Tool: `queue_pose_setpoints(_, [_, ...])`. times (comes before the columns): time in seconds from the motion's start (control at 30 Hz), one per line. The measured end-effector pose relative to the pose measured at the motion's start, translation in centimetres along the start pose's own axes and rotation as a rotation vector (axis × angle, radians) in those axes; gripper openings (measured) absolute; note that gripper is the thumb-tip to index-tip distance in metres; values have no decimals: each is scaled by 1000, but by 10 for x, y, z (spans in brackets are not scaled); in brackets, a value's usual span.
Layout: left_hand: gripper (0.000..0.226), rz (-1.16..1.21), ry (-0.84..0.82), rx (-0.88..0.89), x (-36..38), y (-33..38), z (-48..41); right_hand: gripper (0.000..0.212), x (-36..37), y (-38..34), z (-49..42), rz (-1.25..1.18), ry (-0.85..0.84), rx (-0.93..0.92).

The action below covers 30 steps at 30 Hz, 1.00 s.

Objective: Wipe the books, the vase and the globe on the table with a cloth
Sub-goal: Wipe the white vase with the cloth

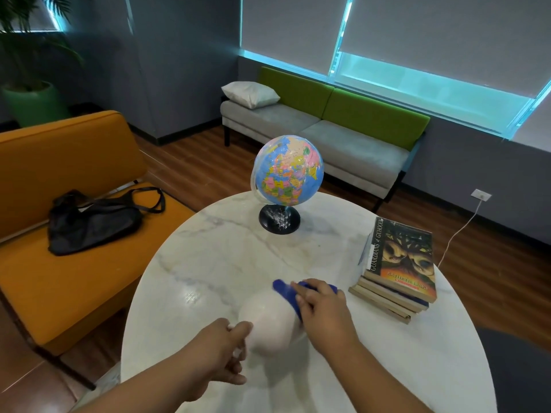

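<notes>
- Table [208,263]: round, white marble-patterned top; carries all the task items.
- Vase [268,320]: white, rounded body, at the near centre of the table, between the two hands. Its outline is blurred; whether it stands upright or is tipped towards the viewer cannot be told.
- Left hand [222,350]: at the vase's near-left side, fingers curled round a narrow white part of the vase. Grip closed on the vase.
- Right hand [323,317]: on the vase's right side, fingers laid flat and together over the cloth, pressing it against the vase.
- Cloth [287,296]: dark blue, folded into a strip, draped across the upper right of the vase; part of it is hidden under the right hand.
- Globe [287,171]: on a black round base with a tilted arc, standing upright at the far centre of the table, well apart from the vase.
- Books [399,263]: a stack at the right edge of the table, lying flat; top cover reads "Guardians of Ga'Hoole". Near the right hand, not touched.
- Surroundings: orange seat [74,263] at left with a black bag [92,222] on it; grey and green sofa [328,126] beyond with a white pillow [250,93].
</notes>
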<state>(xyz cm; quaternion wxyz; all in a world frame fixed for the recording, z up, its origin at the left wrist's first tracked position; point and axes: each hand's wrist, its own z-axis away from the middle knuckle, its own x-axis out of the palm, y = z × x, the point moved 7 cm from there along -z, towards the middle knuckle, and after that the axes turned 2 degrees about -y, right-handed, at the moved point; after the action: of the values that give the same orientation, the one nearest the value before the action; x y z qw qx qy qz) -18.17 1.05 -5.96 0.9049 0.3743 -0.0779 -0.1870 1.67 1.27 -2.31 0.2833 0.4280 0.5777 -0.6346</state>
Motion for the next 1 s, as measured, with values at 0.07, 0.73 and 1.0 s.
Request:
queue_pose_setpoints(0.07, [29,-48,39,30,-3,2,1,45,2,-1,5,70,-17,-45])
queue_pose_setpoints(0.73, [37,-956,144,640,17,47,18,37,0,-67,13,216,-273,-339])
queue_pose_setpoints(1.0, [47,-1087,-3,858,35,65,30,38,5,28,4,10,-444,254])
